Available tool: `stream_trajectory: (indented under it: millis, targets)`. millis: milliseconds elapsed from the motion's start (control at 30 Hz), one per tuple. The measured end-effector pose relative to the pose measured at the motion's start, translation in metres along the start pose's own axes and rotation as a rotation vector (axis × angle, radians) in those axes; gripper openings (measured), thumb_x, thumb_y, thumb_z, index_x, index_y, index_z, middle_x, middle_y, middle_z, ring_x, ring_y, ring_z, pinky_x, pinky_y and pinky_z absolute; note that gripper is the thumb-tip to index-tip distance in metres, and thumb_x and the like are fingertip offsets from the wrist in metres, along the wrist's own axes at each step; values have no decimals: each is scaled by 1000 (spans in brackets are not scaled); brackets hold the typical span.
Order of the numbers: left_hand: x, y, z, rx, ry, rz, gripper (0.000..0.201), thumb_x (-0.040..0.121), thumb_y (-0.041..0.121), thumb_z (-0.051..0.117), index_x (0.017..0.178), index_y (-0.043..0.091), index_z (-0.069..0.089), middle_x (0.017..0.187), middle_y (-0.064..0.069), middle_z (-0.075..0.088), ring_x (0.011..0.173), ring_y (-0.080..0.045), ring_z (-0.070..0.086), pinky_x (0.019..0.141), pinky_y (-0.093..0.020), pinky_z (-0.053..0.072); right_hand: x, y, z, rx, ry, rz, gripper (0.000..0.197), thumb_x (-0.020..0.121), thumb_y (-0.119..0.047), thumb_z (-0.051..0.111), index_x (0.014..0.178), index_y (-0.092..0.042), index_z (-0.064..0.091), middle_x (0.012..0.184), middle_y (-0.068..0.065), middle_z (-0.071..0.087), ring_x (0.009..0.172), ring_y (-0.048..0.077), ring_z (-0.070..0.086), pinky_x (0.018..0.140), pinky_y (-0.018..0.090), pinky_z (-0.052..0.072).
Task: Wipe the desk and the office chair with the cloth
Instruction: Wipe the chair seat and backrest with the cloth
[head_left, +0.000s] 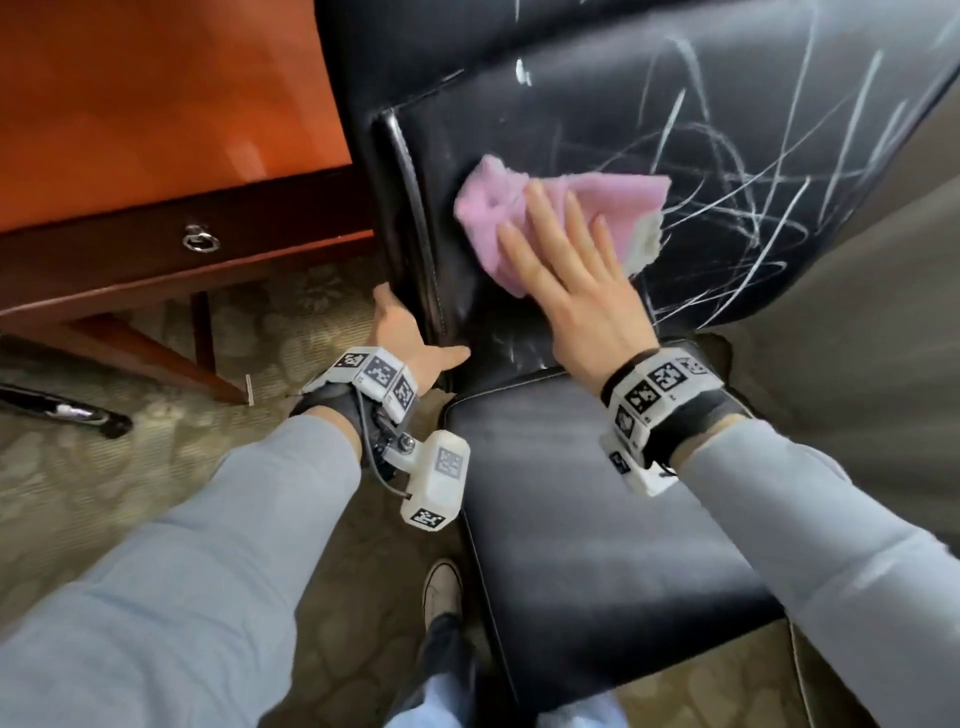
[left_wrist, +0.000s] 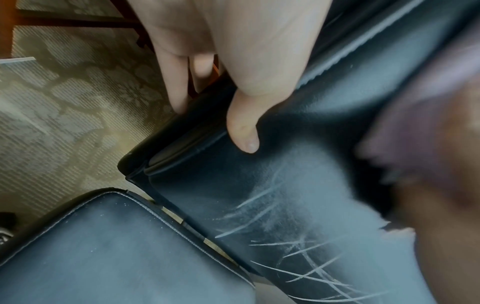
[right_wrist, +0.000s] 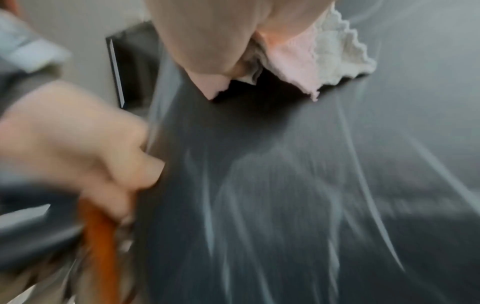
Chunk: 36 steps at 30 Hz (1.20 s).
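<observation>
A black leather office chair fills the right side; its backrest (head_left: 649, 104) carries white scribble marks and its seat (head_left: 597, 519) lies below. My right hand (head_left: 566, 270) lies flat, fingers straight, pressing a pink cloth (head_left: 618, 202) against the lower left of the backrest. The cloth's pale scalloped edge (right_wrist: 335, 51) shows beside the palm in the blurred right wrist view. My left hand (head_left: 410, 332) grips the backrest's left edge (left_wrist: 182, 148), thumb (left_wrist: 244, 131) on the front and fingers behind. The orange wooden desk (head_left: 156, 104) stands to the left.
The desk has a dark drawer with a metal ring pull (head_left: 200, 240) and slanted legs (head_left: 156, 358). Patterned carpet (head_left: 104, 467) covers the floor. A dark chair-base arm (head_left: 62, 410) lies at far left. My shoe (head_left: 441, 592) is beside the seat.
</observation>
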<state>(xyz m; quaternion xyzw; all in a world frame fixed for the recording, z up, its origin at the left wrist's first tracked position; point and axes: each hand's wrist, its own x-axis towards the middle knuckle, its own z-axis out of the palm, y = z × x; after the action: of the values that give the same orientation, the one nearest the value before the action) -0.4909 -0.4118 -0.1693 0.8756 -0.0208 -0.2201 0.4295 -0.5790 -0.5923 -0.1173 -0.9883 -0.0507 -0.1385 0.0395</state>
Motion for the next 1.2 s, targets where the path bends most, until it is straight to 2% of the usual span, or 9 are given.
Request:
stream_trajectory:
  millis: [167, 333, 433, 533, 667, 767, 1033, 1100, 1200]
  targets:
    - [-2, 10, -5, 36, -37, -28, 99, 68, 18, 91, 142, 7, 27, 135, -9, 55, 123, -23, 53, 100, -28, 38, 38, 4, -25, 146, 339, 272, 76, 79, 14, 45, 152, -2, 27, 157, 32, 15, 145, 51, 7, 120, 59, 8]
    - [-8, 14, -6, -95, 63, -10, 102, 61, 33, 95, 141, 13, 35, 131, 3, 58, 120, -13, 56, 102, -30, 43, -13, -22, 27, 103, 101, 41, 66, 90, -8, 56, 152, -11, 32, 160, 19, 21, 147, 43, 15, 119, 57, 17]
    - [-13, 19, 2, -83, 88, -43, 106, 70, 35, 90, 151, 14, 24, 145, 1, 49, 132, -17, 47, 109, -29, 34, -13, 20, 18, 139, 246, 393, 62, 96, -11, 49, 153, -7, 27, 159, 24, 16, 147, 45, 11, 120, 55, 10]
    - [-12, 22, 0, -72, 95, -64, 100, 76, 33, 86, 151, 14, 23, 145, 1, 48, 131, -18, 46, 103, -26, 32, 8, 39, 1, 352, 464, 668, 60, 102, -18, 42, 152, 4, 18, 158, 31, 5, 147, 46, 1, 121, 38, -6]
    - [-11, 25, -2, -3, 92, -54, 82, 86, 21, 76, 149, 12, 25, 127, 6, 48, 116, -12, 47, 88, -16, 30, 15, -27, 11, 371, 296, 273, 65, 93, -10, 53, 151, 0, 27, 158, 28, 13, 146, 50, 4, 122, 54, 4]
    - [-11, 24, -2, 64, 79, -34, 72, 90, 8, 69, 151, 10, 30, 139, -5, 53, 125, -20, 52, 85, -16, 33, 7, -56, 24, 226, 120, 21, 76, 85, -8, 59, 154, -17, 28, 162, 11, 19, 149, 38, 9, 120, 53, 9]
    - [-3, 33, -5, 18, 21, -76, 95, 77, 31, 85, 147, 11, 23, 142, -9, 49, 129, -28, 49, 101, -31, 35, 17, 25, -4, 347, 394, 698, 69, 91, -9, 42, 155, -2, 16, 160, 26, 3, 148, 44, 0, 120, 48, 0]
    - [-1, 32, -5, 19, 15, -76, 97, 77, 32, 85, 146, 10, 22, 143, -9, 49, 130, -28, 48, 105, -32, 35, 22, 6, -3, 390, 413, 653, 70, 89, -4, 43, 153, 2, 17, 160, 28, 4, 148, 45, -1, 121, 45, -2]
    - [-2, 28, -7, 5, 18, -73, 95, 72, 29, 88, 142, 8, 27, 135, -7, 53, 122, -23, 53, 97, -28, 38, 9, -46, 18, 339, 219, 309, 74, 82, 4, 46, 153, -3, 23, 160, 24, 12, 147, 47, 4, 121, 53, 7]
